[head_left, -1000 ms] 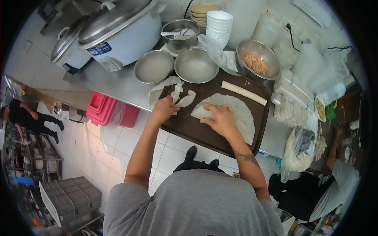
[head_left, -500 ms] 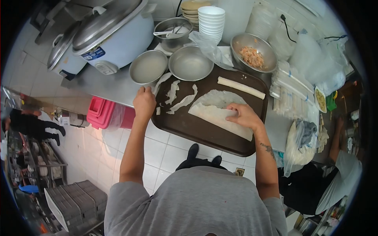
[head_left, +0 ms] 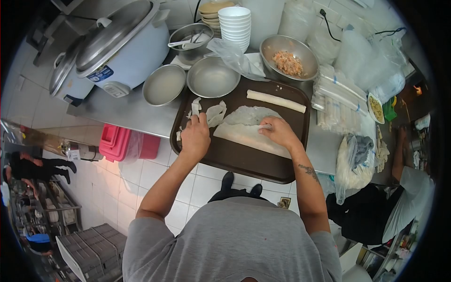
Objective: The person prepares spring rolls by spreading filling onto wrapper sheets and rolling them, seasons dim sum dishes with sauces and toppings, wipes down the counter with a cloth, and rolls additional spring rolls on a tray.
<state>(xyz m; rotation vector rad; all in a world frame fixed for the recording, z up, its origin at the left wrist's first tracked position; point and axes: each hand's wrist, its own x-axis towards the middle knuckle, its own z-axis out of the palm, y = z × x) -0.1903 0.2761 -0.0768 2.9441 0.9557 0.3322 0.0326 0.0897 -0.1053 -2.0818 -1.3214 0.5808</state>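
A brown tray (head_left: 230, 162) holds a thin, translucent wrapper sheet (head_left: 251, 136), with its front part folded over. My right hand (head_left: 280, 132) is at the wrapper's right half, thumb and fingers pinching its folded edge. My left hand (head_left: 195, 138) is at the tray's left side, its bent fingers closed on torn wrapper scraps (head_left: 196, 104); the fingertips are partly hidden. Another wrapper scrap (head_left: 216, 113) lies just right of that hand. A finished-looking pale roll (head_left: 276, 101) rests along the tray's back right.
Behind the tray stand a bowl of cloudy liquid (head_left: 164, 84), a metal bowl (head_left: 213, 77) and a bowl of shredded orange filling (head_left: 289, 63). Large cookers (head_left: 124, 51) are at left. Wrapped packs (head_left: 336, 101) lie right. A person (head_left: 399, 188) is at far right.
My left hand has moved right from the tray's edge onto the torn scraps, which have shifted together. My right hand still pinches the wrapper. The whole view has shifted slightly.
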